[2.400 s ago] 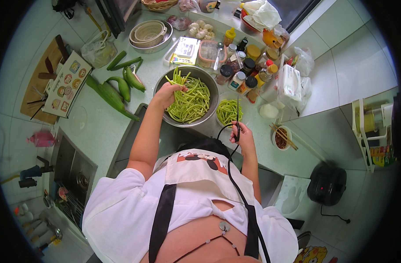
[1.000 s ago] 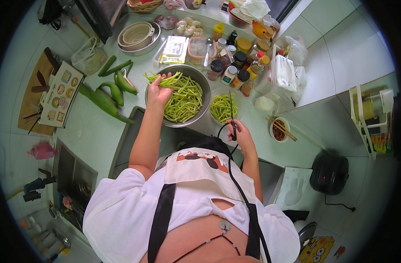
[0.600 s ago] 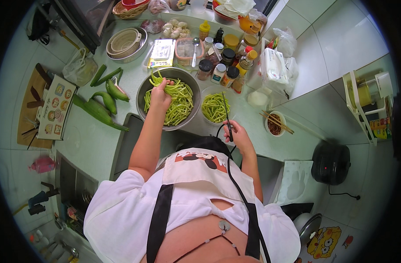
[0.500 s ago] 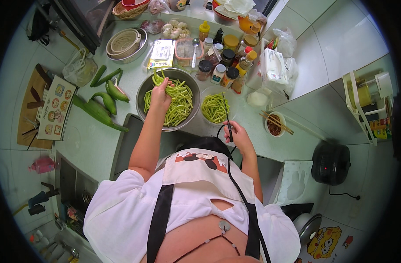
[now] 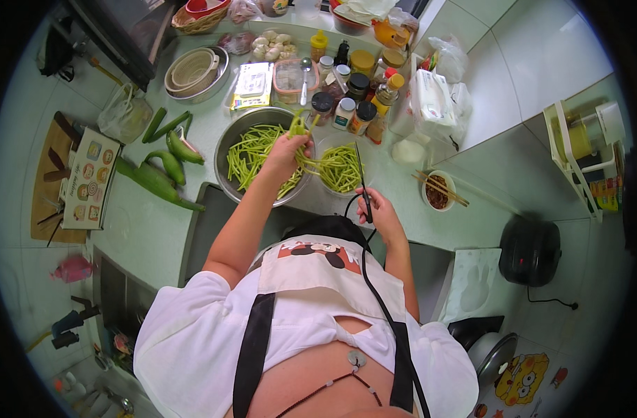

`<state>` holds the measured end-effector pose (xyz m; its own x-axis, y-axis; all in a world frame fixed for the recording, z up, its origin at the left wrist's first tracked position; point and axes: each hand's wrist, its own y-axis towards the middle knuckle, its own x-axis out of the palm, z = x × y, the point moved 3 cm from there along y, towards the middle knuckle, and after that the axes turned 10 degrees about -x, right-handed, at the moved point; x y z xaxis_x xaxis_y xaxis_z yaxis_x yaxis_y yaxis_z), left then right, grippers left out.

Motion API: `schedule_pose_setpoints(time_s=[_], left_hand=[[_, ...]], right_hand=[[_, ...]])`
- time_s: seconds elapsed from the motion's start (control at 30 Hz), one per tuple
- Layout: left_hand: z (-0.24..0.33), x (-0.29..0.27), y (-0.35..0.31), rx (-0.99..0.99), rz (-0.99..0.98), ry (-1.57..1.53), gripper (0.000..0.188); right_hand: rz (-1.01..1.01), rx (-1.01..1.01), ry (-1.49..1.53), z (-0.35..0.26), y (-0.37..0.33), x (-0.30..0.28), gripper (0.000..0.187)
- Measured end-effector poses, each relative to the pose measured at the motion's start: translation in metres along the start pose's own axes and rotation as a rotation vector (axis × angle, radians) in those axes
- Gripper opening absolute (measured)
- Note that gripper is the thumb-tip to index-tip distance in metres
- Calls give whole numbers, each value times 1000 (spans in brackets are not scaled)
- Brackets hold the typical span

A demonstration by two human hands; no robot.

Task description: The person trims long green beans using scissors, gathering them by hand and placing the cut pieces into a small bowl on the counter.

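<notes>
My left hand [image 5: 288, 155] is closed around a bunch of long green vegetable stems [image 5: 301, 127] above the right rim of a large steel bowl [image 5: 221, 174]. Loose cut stems [image 5: 254, 148] lie in that bowl. Beside it on the right, a clear bowl [image 5: 366, 182] contains a pile of short green pieces [image 5: 340, 167]. In my right hand [image 5: 382, 212] is a slim pair of black-handled scissors [image 5: 362, 182], pointing away from me over the clear bowl's right side. Fingers partly cover the scissors' handles.
Sauce bottles and jars [image 5: 358, 87] crowd the back of the counter. Green gourds [image 5: 154, 180] lie at left, near a standing box [image 5: 92, 177]. To the right sits a small bowl [image 5: 438, 191] with chopsticks across it. A black cable [image 5: 374, 285] runs along my front.
My left hand has moved right, from over the steel bowl's middle to its right rim beside the clear bowl, carrying the stems. My right hand has barely moved.
</notes>
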<state>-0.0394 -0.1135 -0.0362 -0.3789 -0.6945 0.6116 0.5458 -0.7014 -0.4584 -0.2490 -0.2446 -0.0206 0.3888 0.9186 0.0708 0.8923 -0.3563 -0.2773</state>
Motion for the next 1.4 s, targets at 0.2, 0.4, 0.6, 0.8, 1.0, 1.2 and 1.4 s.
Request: schedule_pose_setpoints(time_s=[0.2,0.4,0.6,0.8,1.0,1.2,1.4], left_hand=[[-24,42,15,-70,-66,217,19],[-35,47,34,-105,-115,323,23],[-42,38,38,-101,-184,277,21],[-32,40,27,-76,-178,268,21],[-31,37,29,-32,-115,174,24],[-44,36,39,19,-21,194,26],[-60,40,48,61,146,158,26]], right_hand=[[63,-22,-53,-4,-5,-4,26],[123,-21,-36,-1,-12,-11,26],[89,-30,-6,1,-11,-13,26],[4,-12,-19,-2,0,-7,27],[-50,-3,-18,-5,8,-3,28],[-42,17,-5,-3,12,0,28],[5,54,17,-5,16,2,26]])
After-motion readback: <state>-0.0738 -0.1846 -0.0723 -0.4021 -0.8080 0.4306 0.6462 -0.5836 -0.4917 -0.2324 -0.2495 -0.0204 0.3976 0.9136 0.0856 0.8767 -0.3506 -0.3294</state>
